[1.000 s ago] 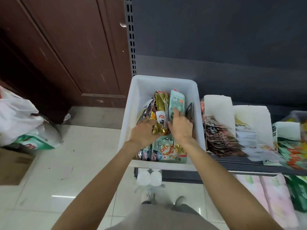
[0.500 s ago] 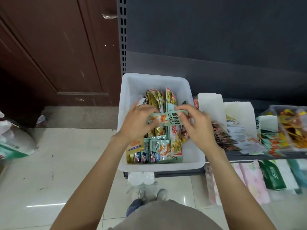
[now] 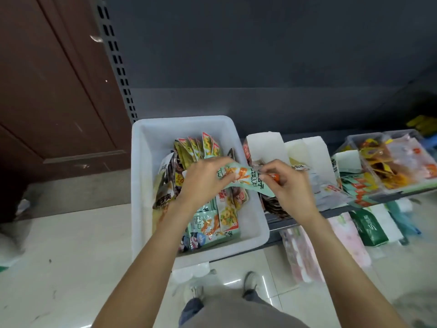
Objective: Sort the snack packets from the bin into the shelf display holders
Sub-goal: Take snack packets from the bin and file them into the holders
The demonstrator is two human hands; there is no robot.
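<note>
On the left I see the white plastic bin (image 3: 142, 185), still well stocked with mixed snack packets (image 3: 212, 223). Above its right half, my left hand (image 3: 201, 183) has its fingers curled round one end of a mint-green packet (image 3: 238, 178), lifted clear of the pile. My right hand (image 3: 287, 185) pinches the other end, just over the bin's right rim. So I judge this is the carry step: one packet picked, not yet placed. Further right stand the white card display holders (image 3: 267, 145) on the shelf; one (image 3: 347, 157) holds matching green packets (image 3: 354, 188). Next I should let go with the left and slide the packet in there upright, without creasing it.
</note>
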